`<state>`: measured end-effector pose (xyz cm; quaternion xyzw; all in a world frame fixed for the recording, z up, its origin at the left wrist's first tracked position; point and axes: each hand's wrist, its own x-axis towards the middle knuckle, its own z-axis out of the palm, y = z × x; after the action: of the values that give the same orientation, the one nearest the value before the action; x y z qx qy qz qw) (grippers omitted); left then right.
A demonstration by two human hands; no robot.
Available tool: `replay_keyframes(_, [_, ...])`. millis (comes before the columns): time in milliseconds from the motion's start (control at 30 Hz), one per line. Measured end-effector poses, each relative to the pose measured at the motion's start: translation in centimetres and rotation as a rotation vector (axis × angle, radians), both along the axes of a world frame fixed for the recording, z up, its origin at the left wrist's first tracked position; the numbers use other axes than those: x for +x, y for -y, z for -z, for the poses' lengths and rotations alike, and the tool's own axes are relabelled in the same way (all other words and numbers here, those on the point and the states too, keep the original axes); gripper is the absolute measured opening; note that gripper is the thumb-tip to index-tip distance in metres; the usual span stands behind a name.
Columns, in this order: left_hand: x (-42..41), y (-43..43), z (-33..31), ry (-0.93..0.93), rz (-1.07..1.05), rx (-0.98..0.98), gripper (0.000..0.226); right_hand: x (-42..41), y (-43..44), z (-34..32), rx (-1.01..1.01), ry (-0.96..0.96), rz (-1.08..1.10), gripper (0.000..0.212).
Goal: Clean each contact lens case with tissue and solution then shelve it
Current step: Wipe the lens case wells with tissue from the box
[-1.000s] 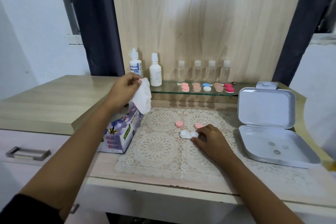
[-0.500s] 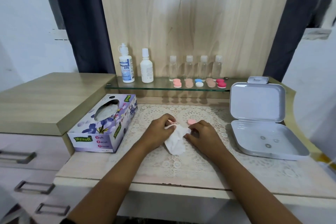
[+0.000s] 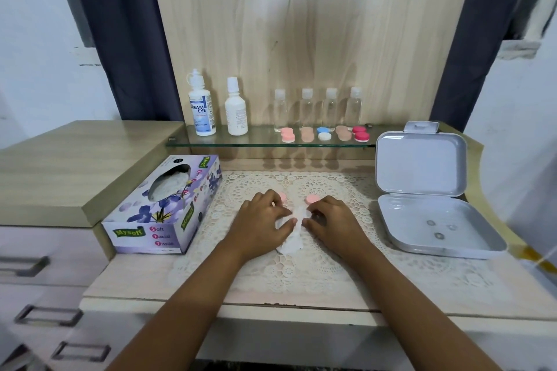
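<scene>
On the lace mat [image 3: 271, 271], my left hand [image 3: 262, 224] holds a white tissue [image 3: 291, 242] pressed down over the white contact lens case, which is hidden under tissue and fingers. My right hand [image 3: 330, 224] pinches the case's right end through the tissue. Two pink caps [image 3: 282, 196] [image 3: 312, 199] lie just behind my fingers. Solution bottles [image 3: 202, 107] [image 3: 236, 110] stand on the glass shelf [image 3: 241, 141], with several closed lens cases [image 3: 324, 133] lined up further right.
A purple tissue box [image 3: 162, 208] sits left of the mat. An open grey tin [image 3: 434, 214] with small lenses inside lies at the right. Several clear small bottles [image 3: 318, 108] stand behind the shelved cases. Drawers [image 3: 39, 268] are at lower left.
My left hand brought the tissue from above the tissue box down onto the case. It now sits more bunched between both hands, with my right hand still at the case.
</scene>
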<state>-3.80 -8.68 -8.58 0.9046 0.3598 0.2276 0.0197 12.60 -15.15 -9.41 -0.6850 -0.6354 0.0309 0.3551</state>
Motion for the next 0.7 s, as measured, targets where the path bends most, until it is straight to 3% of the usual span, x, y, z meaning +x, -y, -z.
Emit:
replay_keyframes(167, [0.15, -0.08, 0.32, -0.040, 0.001, 0.110, 0.042, 0.12, -0.11, 0.13, -0.005, -0.017, 0.004, 0.025])
replay_keyframes(300, [0.22, -0.55, 0.38, 0.027, 0.046, 0.054, 0.027, 0.20, -0.18, 0.20, -0.001, -0.011, 0.001, 0.025])
replay_keyframes(433, [-0.12, -0.84, 0.50, 0.064, 0.042, 0.027, 0.030, 0.33, -0.24, 0.21, -0.001, -0.002, -0.015, 0.024])
replay_keyframes(533, [-0.44, -0.75, 0.45, 0.038, 0.009, 0.120, 0.039, 0.39, -0.30, 0.20, 0.002, 0.002, -0.021, 0.023])
replay_keyframes(700, [-0.49, -0.54, 0.20, -0.017, -0.023, 0.206, 0.034, 0.44, -0.44, 0.29, 0.001, 0.013, -0.026, 0.023])
